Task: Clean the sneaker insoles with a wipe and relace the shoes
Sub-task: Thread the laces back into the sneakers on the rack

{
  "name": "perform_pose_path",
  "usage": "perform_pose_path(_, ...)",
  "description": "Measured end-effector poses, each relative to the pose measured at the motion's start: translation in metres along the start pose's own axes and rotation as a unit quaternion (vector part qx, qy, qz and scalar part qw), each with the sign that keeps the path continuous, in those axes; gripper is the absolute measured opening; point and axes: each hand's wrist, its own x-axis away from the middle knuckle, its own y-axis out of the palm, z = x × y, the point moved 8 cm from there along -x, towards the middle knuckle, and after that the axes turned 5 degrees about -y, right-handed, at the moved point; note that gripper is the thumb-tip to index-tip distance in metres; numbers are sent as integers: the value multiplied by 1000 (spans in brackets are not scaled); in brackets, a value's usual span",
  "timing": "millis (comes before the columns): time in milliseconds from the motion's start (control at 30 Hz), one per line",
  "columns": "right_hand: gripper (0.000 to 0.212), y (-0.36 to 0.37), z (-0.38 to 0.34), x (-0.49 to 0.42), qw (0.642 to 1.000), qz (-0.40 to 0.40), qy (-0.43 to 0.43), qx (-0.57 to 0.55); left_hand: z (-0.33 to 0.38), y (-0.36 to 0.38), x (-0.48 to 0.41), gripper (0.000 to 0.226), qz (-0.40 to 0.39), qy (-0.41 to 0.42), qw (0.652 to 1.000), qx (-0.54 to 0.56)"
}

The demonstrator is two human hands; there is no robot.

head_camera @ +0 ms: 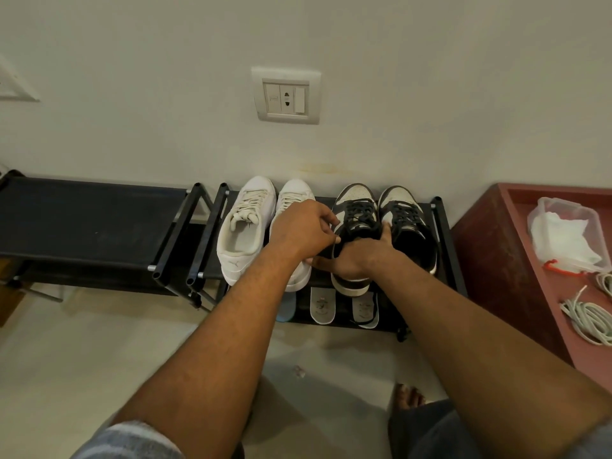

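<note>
Four sneakers (410, 223) in a row on the top shelf of the shoe rack (443, 233), toes to 12 o'clock, heels to 6: two white sneakers (246, 226) at 11, two black-and-white at 12 to 1. Right hand (356, 260) grasping the left black-and-white sneaker (354, 195) around the collar. Left hand (303, 233) with curled fingers at the same collar from 9 o'clock, seemingly pinching there; lace or rim, cannot tell. Equally near for both hands, long axis straight away from the body. Three insoles (323, 304) on the lower shelf, at 6 of the shoes. One box of wipes (556, 204) and loose white laces (589, 321) on the worktop (496, 260) at 3 o'clock, well apart.
</note>
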Motion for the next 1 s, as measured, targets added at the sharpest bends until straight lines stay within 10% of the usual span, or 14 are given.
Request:
perform_pose_path(433,90,7,11,2,988,137,-50,38,5,-2,5,30,3,-7,1000,-14)
perform_pose_path(767,22,-45,134,93,887,429,26,-172,94,6,16,26,87,80,990,-81)
perform_pose_path(1000,48,7,196,90,904,360,92,-209,120,49,22,53,121,74,976,-164)
